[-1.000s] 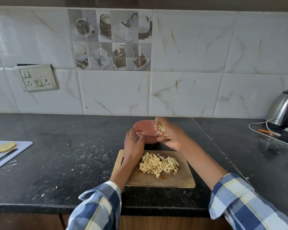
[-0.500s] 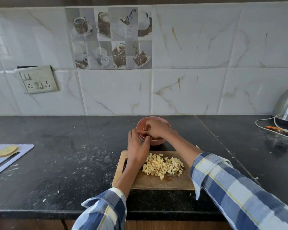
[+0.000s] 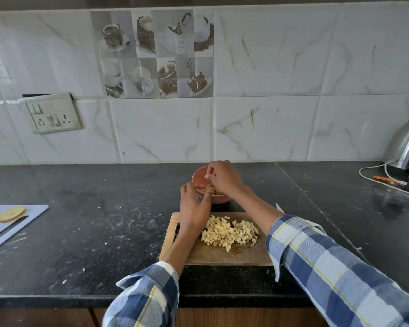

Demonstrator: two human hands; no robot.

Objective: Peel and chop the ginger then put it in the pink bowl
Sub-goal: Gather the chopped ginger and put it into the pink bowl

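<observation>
While the right hand (image 3: 224, 179) hangs over the pink bowl (image 3: 198, 176) with fingers curled down into it, the left hand (image 3: 194, 204) grips the bowl's near rim. Chopped ginger (image 3: 229, 231) lies heaped on the wooden board (image 3: 222, 254) just below both hands, the heap's long axis running left to right; a few pieces show inside the bowl under the right fingers. A second ago the right hand was raised palm-up, full of pieces; now it is turned over above the bowl. Whether it still holds any ginger cannot be told, since its fingertips hide most of the bowl's inside.
</observation>
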